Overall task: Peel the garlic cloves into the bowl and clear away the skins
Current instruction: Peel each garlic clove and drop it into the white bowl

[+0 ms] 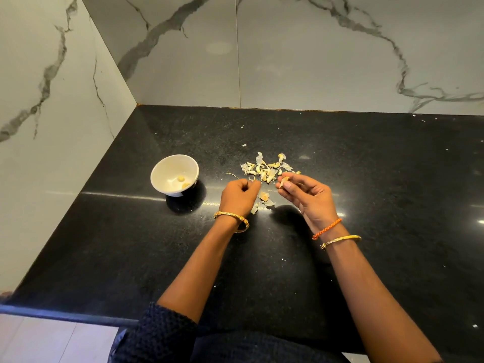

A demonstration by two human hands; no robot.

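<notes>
- Marble wall runs along the left and back edges of the black counter.
- White bowl sits toward counter's left edge, two peeled cloves inside, nothing blocking it.
- Left hand right of bowl, knuckles up, fingers curled in; cannot tell if it holds anything. Gold bangle on wrist.
- Loose skins on counter between the hands.
- Pile of garlic cloves and skins mid-counter, just beyond both hands' fingertips.
- Right hand palm up, thumb and fingers pinching one garlic clove. Orange thread and bangle at wrist.
</notes>
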